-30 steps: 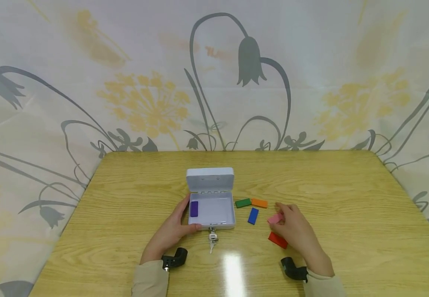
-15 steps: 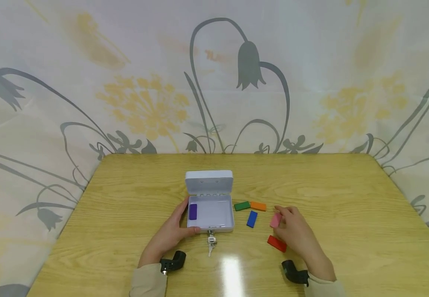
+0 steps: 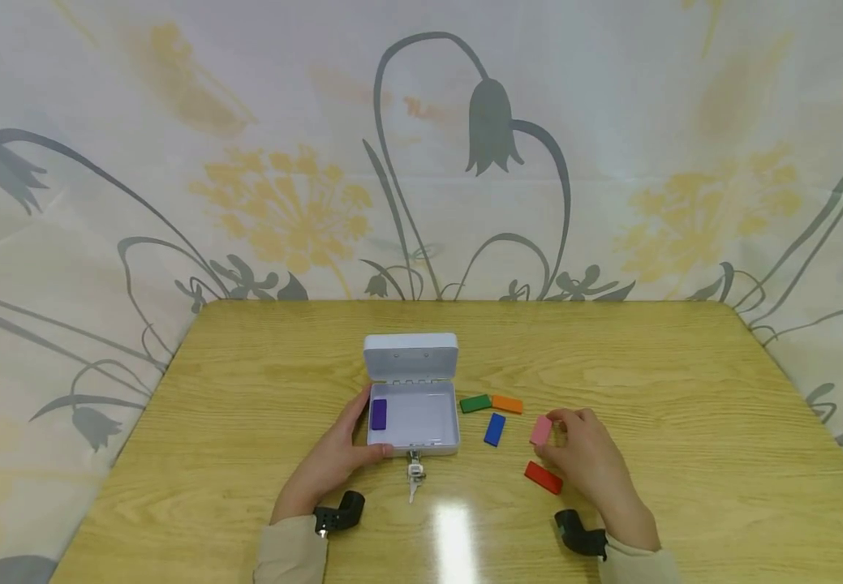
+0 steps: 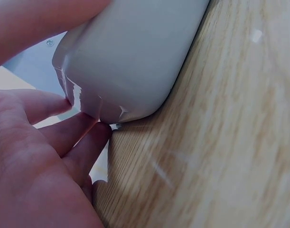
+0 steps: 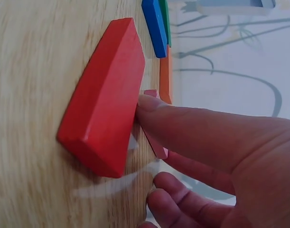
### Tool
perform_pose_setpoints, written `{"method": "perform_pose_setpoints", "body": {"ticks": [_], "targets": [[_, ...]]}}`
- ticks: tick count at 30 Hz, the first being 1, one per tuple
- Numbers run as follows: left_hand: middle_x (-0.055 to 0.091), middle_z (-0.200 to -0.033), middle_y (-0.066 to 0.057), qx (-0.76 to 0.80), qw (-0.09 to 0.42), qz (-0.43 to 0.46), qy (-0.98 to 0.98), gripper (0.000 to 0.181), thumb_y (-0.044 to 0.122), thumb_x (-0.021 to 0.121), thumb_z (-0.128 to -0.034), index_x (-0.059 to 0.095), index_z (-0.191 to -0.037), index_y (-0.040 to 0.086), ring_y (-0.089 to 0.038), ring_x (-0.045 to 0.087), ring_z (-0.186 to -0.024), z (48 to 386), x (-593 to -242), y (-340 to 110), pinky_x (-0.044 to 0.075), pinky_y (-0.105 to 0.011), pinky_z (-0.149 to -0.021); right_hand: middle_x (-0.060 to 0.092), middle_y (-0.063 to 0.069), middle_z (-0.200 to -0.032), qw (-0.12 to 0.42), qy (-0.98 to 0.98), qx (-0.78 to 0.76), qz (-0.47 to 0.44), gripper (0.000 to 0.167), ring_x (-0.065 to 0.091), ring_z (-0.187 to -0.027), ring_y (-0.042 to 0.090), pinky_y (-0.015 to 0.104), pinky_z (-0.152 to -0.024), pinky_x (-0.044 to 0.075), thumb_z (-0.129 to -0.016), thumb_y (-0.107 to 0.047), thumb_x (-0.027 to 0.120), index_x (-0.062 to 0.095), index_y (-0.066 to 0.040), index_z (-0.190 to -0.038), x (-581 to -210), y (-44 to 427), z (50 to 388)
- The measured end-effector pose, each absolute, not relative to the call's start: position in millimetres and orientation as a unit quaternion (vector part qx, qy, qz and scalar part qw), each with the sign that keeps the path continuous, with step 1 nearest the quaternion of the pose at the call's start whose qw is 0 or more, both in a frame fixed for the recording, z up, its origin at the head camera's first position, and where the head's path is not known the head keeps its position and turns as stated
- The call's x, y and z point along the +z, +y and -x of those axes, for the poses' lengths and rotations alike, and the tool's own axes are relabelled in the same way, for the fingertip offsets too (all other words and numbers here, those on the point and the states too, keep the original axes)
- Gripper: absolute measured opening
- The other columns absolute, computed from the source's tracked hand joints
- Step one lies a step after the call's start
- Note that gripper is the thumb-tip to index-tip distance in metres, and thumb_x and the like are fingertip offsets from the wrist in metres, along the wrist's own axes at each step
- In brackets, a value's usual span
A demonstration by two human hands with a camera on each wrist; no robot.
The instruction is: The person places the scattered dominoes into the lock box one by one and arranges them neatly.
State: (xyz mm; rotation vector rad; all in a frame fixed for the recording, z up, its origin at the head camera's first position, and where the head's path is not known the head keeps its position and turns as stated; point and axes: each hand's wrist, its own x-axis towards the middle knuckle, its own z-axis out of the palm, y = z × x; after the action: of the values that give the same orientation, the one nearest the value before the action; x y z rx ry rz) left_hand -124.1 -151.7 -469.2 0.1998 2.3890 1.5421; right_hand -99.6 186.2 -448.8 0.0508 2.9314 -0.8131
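Observation:
A small white cash box (image 3: 414,448) stands with its lid up, and a purple block (image 3: 379,414) lies inside at the left. My left hand (image 3: 329,462) holds the box at its left front corner, thumb on the front wall and fingers along the side. In the left wrist view, fingertips (image 4: 90,145) touch the white box wall (image 4: 126,57). My right hand (image 3: 585,454) pinches a pink block (image 3: 541,431) between thumb and index finger, at the tabletop. A red block (image 3: 543,478) lies just in front of that hand, looming large in the right wrist view.
Right of the box lie a green block (image 3: 475,403), an orange block (image 3: 507,404) touching its end, and a blue block (image 3: 495,430). Keys (image 3: 415,474) hang from the box's front lock. A flower-patterned cloth (image 3: 304,203) rises behind the wooden table (image 3: 246,349).
The pink block has turned from a slant to pointing more away from me, and my right index finger and thumb have shifted to its far and near ends. My left hand keeps its place.

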Motion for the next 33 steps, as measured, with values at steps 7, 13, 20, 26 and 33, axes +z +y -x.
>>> {"method": "perform_pose_setpoints", "body": {"ticks": [7,13,20,26,33], "targets": [[0.011,-0.148,0.0,0.534,0.145,-0.07,0.83,0.101,0.039,0.076,-0.0671,0.013,-0.144,0.024,-0.023,0.008,-0.133,124,-469,-151,0.008,-0.049,-0.105,0.054,0.005,-0.094,0.059,0.953,-0.297,-0.005,0.05,0.049,-0.078,0.017,0.036,-0.068,0.044,-0.075,-0.028,0.07,0.055,0.0,-0.114,-451,187,103],[0.012,-0.148,0.001,0.539,0.145,-0.068,0.827,0.1,0.036,0.076,-0.0678,0.013,-0.144,0.023,-0.021,0.008,-0.133,124,-468,-151,0.007,-0.048,-0.105,0.055,0.0,-0.087,0.069,0.937,-0.344,-0.008,0.053,0.05,-0.075,0.014,0.03,-0.064,0.043,-0.076,-0.036,0.069,0.054,-0.004,-0.116,-451,182,106],[0.011,-0.148,0.0,0.538,0.144,-0.07,0.827,0.101,0.036,0.076,-0.0678,0.012,-0.144,0.022,-0.021,0.007,-0.133,125,-469,-152,0.007,-0.047,-0.105,0.051,0.0,-0.08,0.048,0.933,-0.358,-0.003,0.052,0.045,-0.07,0.016,0.029,-0.061,0.039,-0.075,-0.037,0.07,0.055,-0.007,-0.115,-451,171,106],[0.012,-0.148,0.0,0.54,0.145,-0.07,0.826,0.1,0.036,0.076,-0.068,0.012,-0.144,0.023,-0.021,0.008,-0.133,124,-469,-152,0.007,-0.047,-0.105,0.053,-0.001,-0.084,0.023,0.937,-0.348,0.015,0.048,0.048,-0.076,0.015,0.03,-0.067,0.042,-0.076,-0.028,0.071,0.055,-0.007,-0.116,-452,159,107],[0.012,-0.148,0.001,0.537,0.14,-0.077,0.828,0.101,0.041,0.075,-0.0669,0.013,-0.144,0.024,-0.02,0.008,-0.133,125,-470,-153,0.008,-0.047,-0.105,0.057,0.0,-0.091,-0.006,0.936,-0.349,0.041,0.05,0.053,-0.082,0.016,0.033,-0.072,0.044,-0.075,-0.022,0.071,0.054,-0.006,-0.119,-452,143,108]]}}
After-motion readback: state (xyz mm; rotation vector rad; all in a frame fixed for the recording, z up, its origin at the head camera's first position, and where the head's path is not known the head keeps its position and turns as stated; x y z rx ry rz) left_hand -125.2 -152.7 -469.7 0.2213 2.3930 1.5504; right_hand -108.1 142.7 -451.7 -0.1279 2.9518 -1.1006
